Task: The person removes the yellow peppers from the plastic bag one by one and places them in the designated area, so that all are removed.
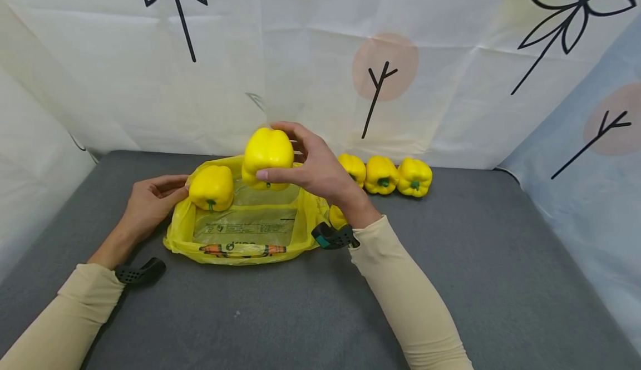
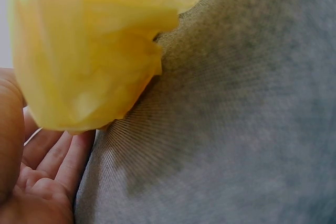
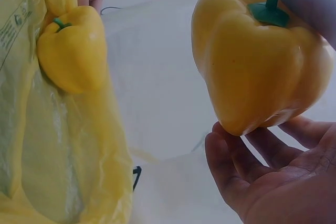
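A yellow bell pepper (image 1: pixel 267 156) with a green stem is held up by my right hand (image 1: pixel 320 167), thumb on one side and fingers on the other. It hangs over a spread yellow plastic bag (image 1: pixel 305 214), whose mouth is wide and faces up. Inside the bag's left edge lies a second yellow bell pepper (image 1: pixel 212 186), also seen in the right wrist view. My left hand (image 1: pixel 150 200) pinches the bag's left rim beside that pepper. In the left wrist view, the bag's yellow film (image 2: pixel 89 66) hides the left fingertips.
Several more yellow bell peppers (image 1: pixel 414 177) stand in a row at the back right of the grey table (image 1: pixel 476 281). Another pepper (image 1: pixel 337 217) is partly hidden behind my right wrist. A white patterned cloth (image 1: pixel 310 69) hangs behind the table.
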